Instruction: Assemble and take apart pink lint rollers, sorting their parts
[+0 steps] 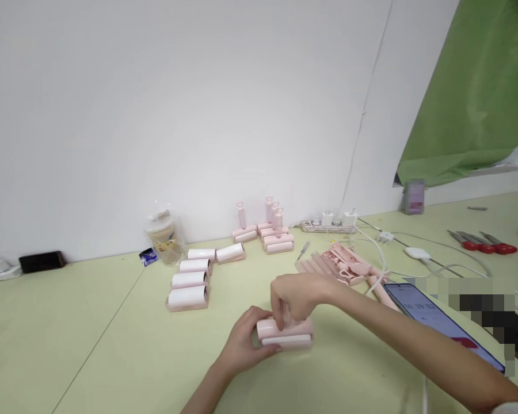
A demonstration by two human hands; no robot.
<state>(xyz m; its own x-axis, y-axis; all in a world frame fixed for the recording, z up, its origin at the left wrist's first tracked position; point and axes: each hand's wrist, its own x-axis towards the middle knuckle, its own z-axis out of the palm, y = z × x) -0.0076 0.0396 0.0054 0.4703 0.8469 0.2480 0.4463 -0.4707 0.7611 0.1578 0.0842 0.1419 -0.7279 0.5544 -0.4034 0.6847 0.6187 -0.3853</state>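
Note:
My left hand (242,345) grips the left end of a pink lint-roller case with a white roll (291,336) resting on the pale green table (90,345). From above, my right hand (296,296) has its fingers curled down and pinched on the top of the same case. Behind it lies a row of several pink cases with white rolls (190,282). Farther back stand assembled rollers with upright pink handles (270,230). A heap of loose pink handles (343,264) lies right of my right hand.
A phone with a lit screen (435,319) lies at the right by my forearm. White cables and a power strip (328,225) run along the wall. A bagged drink cup (164,236), a dark phone (41,261) and red-handled tools (487,246) sit around.

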